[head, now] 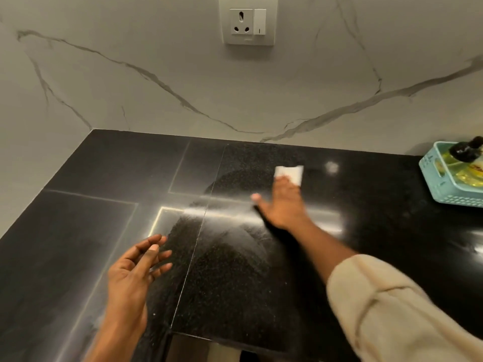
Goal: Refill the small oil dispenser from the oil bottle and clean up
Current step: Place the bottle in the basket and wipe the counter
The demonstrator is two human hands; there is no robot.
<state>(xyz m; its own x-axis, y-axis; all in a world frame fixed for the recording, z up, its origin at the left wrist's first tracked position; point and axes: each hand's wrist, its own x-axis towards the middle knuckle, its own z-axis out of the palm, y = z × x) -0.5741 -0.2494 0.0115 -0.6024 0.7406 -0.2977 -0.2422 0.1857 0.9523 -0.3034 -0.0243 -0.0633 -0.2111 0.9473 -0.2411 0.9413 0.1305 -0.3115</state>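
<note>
- Countertop: black, polished, speckled stone with thin seams; it fills the lower half of your view and meets a grey marble-veined wall at the back.
- Your right hand: reaches forward over the middle of the counter, palm down, fingers laid flat and pressed on a white folded tissue. The thumb sticks out to the left, clear of the tissue. The hand is blurred, so finer finger detail cannot be read.
- Tissue: lies flat on the stone, its far half showing beyond your fingertips.
- Your left hand: hovers over the near left part of the counter, palm turned inward, fingers loosely spread and slightly curled, holding nothing.
- Your right sleeve: beige, pushed up the forearm.
- Basket: light teal, perforated, at the far right edge of the counter, well apart from both hands.
- Oil bottle: stands inside the basket, yellow oil visible, dark cap on top; partly cut off by the frame edge. The small dispenser cannot be told apart there.
- Wall socket: white, with a switch, above the counter.
</note>
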